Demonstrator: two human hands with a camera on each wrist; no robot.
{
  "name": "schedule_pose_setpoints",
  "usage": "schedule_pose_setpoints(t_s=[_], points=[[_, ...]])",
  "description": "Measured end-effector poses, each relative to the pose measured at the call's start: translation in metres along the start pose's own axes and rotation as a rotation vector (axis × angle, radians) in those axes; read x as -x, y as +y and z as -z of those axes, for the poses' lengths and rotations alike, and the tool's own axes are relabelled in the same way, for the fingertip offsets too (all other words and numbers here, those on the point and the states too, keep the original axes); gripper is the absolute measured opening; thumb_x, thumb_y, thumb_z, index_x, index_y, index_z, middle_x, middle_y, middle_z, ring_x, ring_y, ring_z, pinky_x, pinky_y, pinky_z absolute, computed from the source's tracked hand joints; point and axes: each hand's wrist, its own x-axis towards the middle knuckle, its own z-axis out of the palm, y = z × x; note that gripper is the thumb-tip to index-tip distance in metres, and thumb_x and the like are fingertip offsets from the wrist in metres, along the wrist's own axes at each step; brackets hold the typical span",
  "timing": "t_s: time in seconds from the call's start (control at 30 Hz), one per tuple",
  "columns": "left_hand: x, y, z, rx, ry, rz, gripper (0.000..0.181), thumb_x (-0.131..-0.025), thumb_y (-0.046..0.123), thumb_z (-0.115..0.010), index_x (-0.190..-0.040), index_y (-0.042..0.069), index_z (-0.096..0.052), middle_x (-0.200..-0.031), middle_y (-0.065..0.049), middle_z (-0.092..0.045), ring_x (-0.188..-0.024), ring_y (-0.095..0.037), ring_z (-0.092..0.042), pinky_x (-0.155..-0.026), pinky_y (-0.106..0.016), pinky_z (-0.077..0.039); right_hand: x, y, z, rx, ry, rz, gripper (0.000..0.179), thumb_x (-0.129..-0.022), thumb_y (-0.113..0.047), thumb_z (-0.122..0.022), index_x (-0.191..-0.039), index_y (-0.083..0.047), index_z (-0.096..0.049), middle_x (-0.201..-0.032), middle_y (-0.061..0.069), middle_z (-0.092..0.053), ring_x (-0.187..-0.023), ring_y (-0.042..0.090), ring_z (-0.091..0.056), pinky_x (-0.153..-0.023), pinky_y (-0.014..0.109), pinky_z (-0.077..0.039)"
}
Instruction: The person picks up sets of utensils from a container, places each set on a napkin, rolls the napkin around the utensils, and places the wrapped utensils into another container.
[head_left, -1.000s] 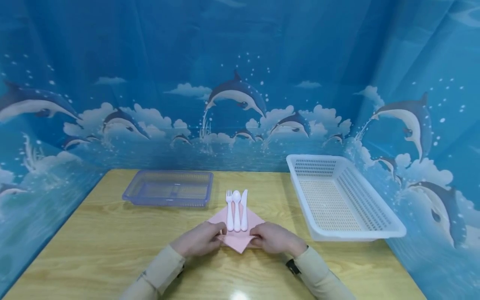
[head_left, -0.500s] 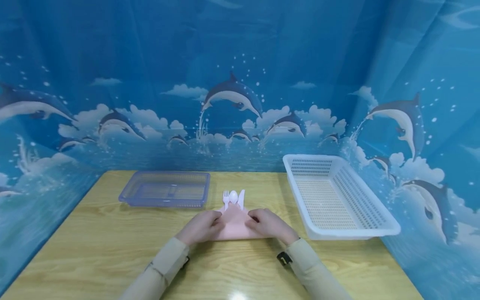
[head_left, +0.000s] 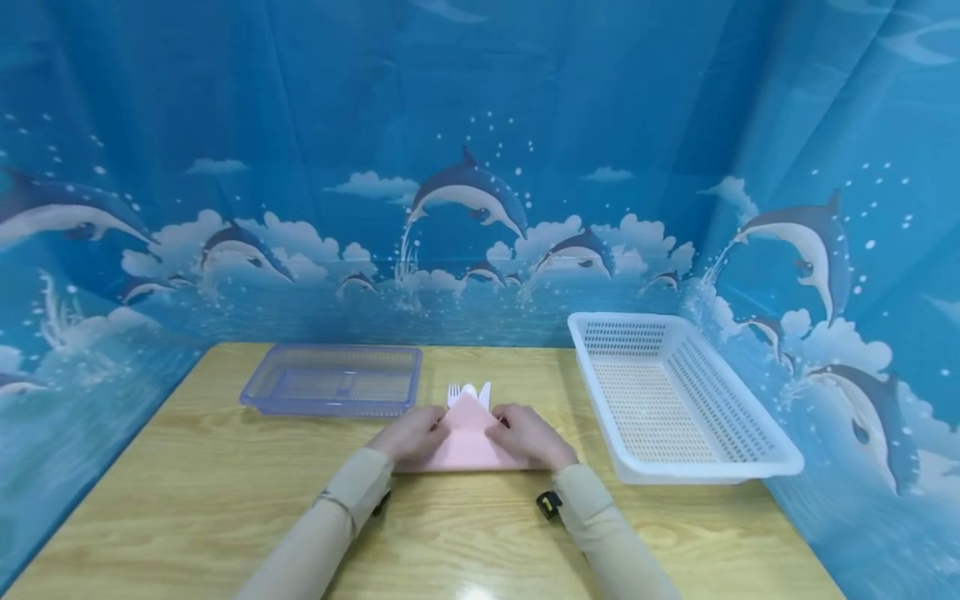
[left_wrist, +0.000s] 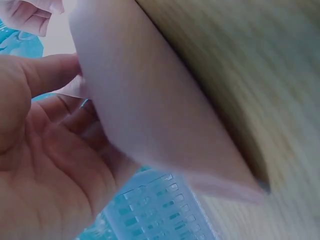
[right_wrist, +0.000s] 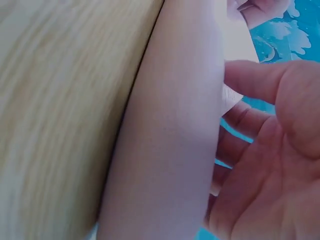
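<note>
A pink napkin (head_left: 468,446) lies on the table, its near part folded up over white cutlery, with a point at the far side. Past the fold show the tips of a fork (head_left: 453,395), a spoon (head_left: 468,389) and a knife (head_left: 485,393); their handles are hidden. My left hand (head_left: 411,433) pinches the napkin's left side, thumb (left_wrist: 57,72) against the folded edge and fingers behind it. On the opposite side my right hand (head_left: 531,435) pinches it likewise, the thumb (right_wrist: 250,79) at the fold.
Back left on the wooden table (head_left: 225,500) stands a clear purple tray (head_left: 255,392). A white plastic basket (head_left: 622,450) with slotted walls stands at the right. Behind the table hangs a blue curtain (head_left: 337,100) printed with dolphins.
The napkin's near corner has been brought up and over the cutlery, covering the handles. Both hands have moved slightly away from the person with it, and the fold now lies flatter.
</note>
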Motion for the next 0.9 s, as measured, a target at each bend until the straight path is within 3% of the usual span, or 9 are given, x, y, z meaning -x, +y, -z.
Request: schedule_pose_setpoints(t_s=[0.1, 0.33, 0.57, 0.73, 0.8, 0.9], points=[[-0.005, 0.0, 0.001, -0.033, -0.023, -0.001, 0.023, -0.099, 0.014, -0.052, -0.076, 0.012, -0.054, -0.069, -0.001, -0.053, -0.067, -0.016, -0.051, -0.066, -0.031, -0.046, -0.003, 0.0, -0.002, 0.012, 0.015, -0.03, 0.011, -0.094, -0.016, -0.06, -0.086, -0.01, -0.064, -0.071, -0.001, -0.058, -0.063, 0.012, -0.051, -0.057, 0.025, -0.044], [-0.013, -0.001, 0.0, -0.077, -0.039, -0.007, 0.02, -0.094, 0.011, -0.057, -0.074, 0.01, -0.054, -0.067, -0.001, -0.05, -0.064, -0.015, -0.048, -0.058, -0.027, -0.04, -0.007, 0.0, -0.006, 0.049, 0.03, -0.086, 0.008, -0.092, -0.012, -0.064, -0.085, -0.008, -0.066, -0.078, 0.002, -0.064, -0.069, 0.014, -0.055, -0.063, 0.027, -0.048], [-0.017, -0.006, -0.004, -0.037, -0.041, 0.058, 0.013, -0.094, 0.012, -0.059, -0.082, 0.011, -0.055, -0.073, -0.001, -0.053, -0.067, -0.015, -0.05, -0.059, -0.026, -0.041, -0.007, -0.001, -0.007, 0.079, 0.029, -0.102, 0.005, -0.091, -0.012, -0.064, -0.09, -0.008, -0.067, -0.084, 0.004, -0.066, -0.073, 0.015, -0.056, -0.066, 0.029, -0.049], [-0.018, -0.006, -0.006, -0.035, -0.015, 0.07, 0.02, -0.095, 0.011, -0.057, -0.075, 0.01, -0.056, -0.07, -0.001, -0.053, -0.064, -0.015, -0.05, -0.054, -0.025, -0.039, -0.007, -0.002, -0.004, 0.051, -0.003, -0.11, 0.009, -0.094, -0.015, -0.063, -0.101, -0.009, -0.066, -0.089, 0.004, -0.066, -0.078, 0.015, -0.059, -0.069, 0.029, -0.051], [-0.017, -0.006, -0.005, -0.027, -0.007, 0.07, 0.024, -0.096, 0.015, -0.056, -0.072, 0.011, -0.056, -0.066, 0.0, -0.051, -0.06, -0.014, -0.048, -0.051, -0.024, -0.037, -0.006, -0.002, -0.003, 0.038, -0.016, -0.103, 0.012, -0.093, -0.015, -0.064, -0.103, -0.009, -0.065, -0.09, 0.005, -0.066, -0.08, 0.015, -0.059, -0.07, 0.03, -0.052], [-0.015, -0.006, -0.004, 0.046, -0.032, 0.123, 0.031, -0.097, 0.028, -0.059, -0.071, 0.012, -0.057, -0.065, 0.001, -0.051, -0.057, -0.013, -0.046, -0.049, -0.023, -0.037, -0.006, -0.002, -0.002, 0.024, -0.028, -0.083, 0.012, -0.091, -0.014, -0.067, -0.1, -0.008, -0.065, -0.088, 0.005, -0.066, -0.077, 0.015, -0.059, -0.069, 0.03, -0.051]])
